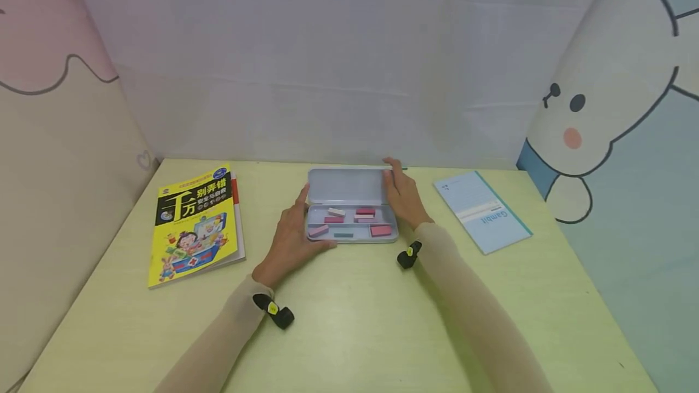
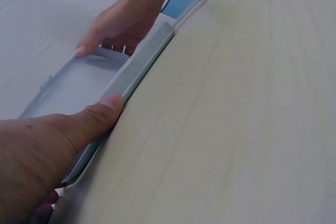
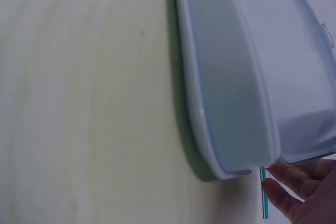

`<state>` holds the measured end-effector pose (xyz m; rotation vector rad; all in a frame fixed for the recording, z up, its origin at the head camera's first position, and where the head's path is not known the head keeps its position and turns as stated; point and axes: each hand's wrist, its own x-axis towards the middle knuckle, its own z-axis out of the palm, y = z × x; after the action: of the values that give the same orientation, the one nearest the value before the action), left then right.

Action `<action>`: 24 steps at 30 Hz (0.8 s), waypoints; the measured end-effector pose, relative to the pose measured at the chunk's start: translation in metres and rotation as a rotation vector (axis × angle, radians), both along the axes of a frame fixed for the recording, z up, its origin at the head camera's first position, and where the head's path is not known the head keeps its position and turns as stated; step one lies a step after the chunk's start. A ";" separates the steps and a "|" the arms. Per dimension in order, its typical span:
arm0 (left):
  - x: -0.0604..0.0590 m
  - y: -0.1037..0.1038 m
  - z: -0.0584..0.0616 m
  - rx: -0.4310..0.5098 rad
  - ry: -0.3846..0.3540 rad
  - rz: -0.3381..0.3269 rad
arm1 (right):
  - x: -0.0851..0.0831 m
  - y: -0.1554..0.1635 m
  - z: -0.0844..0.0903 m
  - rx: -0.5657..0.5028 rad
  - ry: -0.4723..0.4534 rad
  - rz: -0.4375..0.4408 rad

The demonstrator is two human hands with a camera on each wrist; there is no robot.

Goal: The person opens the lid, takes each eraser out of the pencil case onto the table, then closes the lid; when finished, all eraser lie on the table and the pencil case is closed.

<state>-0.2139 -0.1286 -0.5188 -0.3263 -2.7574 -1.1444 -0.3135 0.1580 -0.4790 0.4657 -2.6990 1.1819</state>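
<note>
A pale blue-grey pencil case (image 1: pixel 355 232) lies with its lid (image 1: pixel 346 185) raised at the back. Several small eraser-like blocks (image 1: pixel 380 231), pink, white and grey-green, sit in its compartments. My left hand (image 1: pixel 289 235) grips the case's left end, its thumb along the front wall and its fingers along the side. At the right end, my right hand (image 1: pixel 403 196) holds the lid's edge. In the left wrist view its thumb (image 2: pixel 89 45) lies on the lid's rim, with the other fingers partly hidden behind it.
On the left of the pale wooden table (image 1: pixel 349 320) lies a yellow book (image 1: pixel 196 223) on top of another one. A light blue "Gambit" notepad (image 1: pixel 483 211) lies to the right. White cloth (image 1: pixel 327 77) hangs behind the table's back edge.
</note>
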 end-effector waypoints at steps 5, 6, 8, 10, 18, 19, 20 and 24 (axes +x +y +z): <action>-0.009 -0.005 0.002 -0.178 -0.010 -0.033 | -0.004 0.002 -0.004 0.088 -0.123 -0.004; -0.010 -0.007 0.002 -0.207 -0.017 -0.036 | -0.003 0.003 -0.004 0.121 -0.153 -0.009; -0.011 -0.009 0.004 -0.242 -0.033 -0.048 | -0.002 0.004 -0.006 0.194 -0.197 -0.013; -0.011 -0.010 0.006 -0.264 -0.044 -0.057 | 0.000 0.005 -0.007 0.261 -0.231 -0.013; -0.012 -0.010 0.005 -0.292 -0.041 -0.058 | 0.005 0.012 -0.008 0.373 -0.316 0.036; -0.012 -0.010 0.004 -0.293 -0.040 -0.057 | 0.006 0.013 -0.008 0.382 -0.327 0.045; -0.013 -0.010 0.003 -0.301 -0.035 -0.056 | 0.008 0.014 -0.008 0.387 -0.335 0.055; -0.014 -0.011 0.001 -0.318 -0.032 -0.046 | 0.017 0.019 -0.003 0.366 -0.341 0.096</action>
<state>-0.2281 -0.1397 -0.5181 -0.4104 -2.9722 -0.7215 -0.2966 0.1769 -0.4822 0.4823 -3.2430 0.8491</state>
